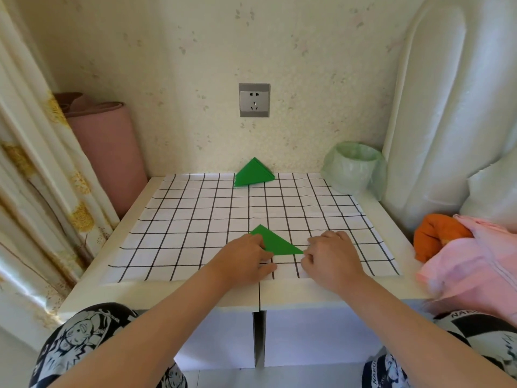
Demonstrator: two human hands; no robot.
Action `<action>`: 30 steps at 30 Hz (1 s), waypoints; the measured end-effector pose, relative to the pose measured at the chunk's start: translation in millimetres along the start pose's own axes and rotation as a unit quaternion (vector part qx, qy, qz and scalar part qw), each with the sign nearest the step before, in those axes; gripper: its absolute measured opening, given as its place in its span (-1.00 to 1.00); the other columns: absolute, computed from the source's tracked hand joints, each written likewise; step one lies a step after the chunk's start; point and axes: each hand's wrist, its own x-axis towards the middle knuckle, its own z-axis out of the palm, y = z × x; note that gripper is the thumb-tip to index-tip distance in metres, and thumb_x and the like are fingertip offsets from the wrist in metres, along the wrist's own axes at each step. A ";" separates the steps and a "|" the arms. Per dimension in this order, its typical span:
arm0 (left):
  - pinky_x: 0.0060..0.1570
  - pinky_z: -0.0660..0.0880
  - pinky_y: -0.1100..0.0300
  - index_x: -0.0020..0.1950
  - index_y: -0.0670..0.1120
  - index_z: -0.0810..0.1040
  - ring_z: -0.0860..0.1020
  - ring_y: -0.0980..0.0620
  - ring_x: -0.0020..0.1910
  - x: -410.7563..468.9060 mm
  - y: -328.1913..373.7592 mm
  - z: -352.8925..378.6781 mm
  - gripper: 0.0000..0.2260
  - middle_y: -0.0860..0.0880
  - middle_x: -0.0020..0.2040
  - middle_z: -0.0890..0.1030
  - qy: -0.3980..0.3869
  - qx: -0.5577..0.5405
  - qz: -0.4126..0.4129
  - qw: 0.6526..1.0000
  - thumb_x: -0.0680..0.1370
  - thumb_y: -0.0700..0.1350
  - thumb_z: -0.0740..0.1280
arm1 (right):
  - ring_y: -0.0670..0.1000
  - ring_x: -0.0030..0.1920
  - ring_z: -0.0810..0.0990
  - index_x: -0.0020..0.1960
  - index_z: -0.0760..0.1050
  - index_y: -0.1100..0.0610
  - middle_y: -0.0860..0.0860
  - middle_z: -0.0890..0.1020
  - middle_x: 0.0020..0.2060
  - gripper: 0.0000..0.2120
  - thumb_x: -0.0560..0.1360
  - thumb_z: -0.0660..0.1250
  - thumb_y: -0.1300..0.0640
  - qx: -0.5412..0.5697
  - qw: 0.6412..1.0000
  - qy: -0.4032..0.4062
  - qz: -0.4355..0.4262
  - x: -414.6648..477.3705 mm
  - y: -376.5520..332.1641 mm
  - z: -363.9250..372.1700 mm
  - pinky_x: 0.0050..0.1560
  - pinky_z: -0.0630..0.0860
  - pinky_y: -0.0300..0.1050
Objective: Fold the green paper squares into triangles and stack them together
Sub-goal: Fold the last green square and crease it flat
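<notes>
A green paper folded into a triangle [275,242] lies on the checked cloth [195,219] near the table's front edge. My left hand [246,259] covers its left corner, fingers curled down onto the paper. My right hand [330,256] pinches the triangle's right tip between thumb and fingers. At the far edge of the cloth, against the wall, sits a stack of green folded triangles [253,173].
A small bin lined with a pale green bag [352,169] stands at the back right. Orange and pink clothing [458,247] lies at the table's right edge. A pink rolled mat [106,147] and a curtain [28,177] stand on the left.
</notes>
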 end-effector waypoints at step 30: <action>-0.10 0.45 0.26 0.11 0.07 0.60 0.47 0.17 -0.09 37.1 -44.1 -10.1 -0.81 0.16 -0.08 0.54 -0.005 -0.123 0.037 0.992 0.51 0.03 0.38 | -0.03 -0.39 0.49 -0.15 0.62 -0.02 -0.09 0.56 -0.37 -0.75 0.52 0.17 0.03 0.059 0.965 0.034 -0.254 72.8 -15.3 0.6 -0.24 0.43 -0.10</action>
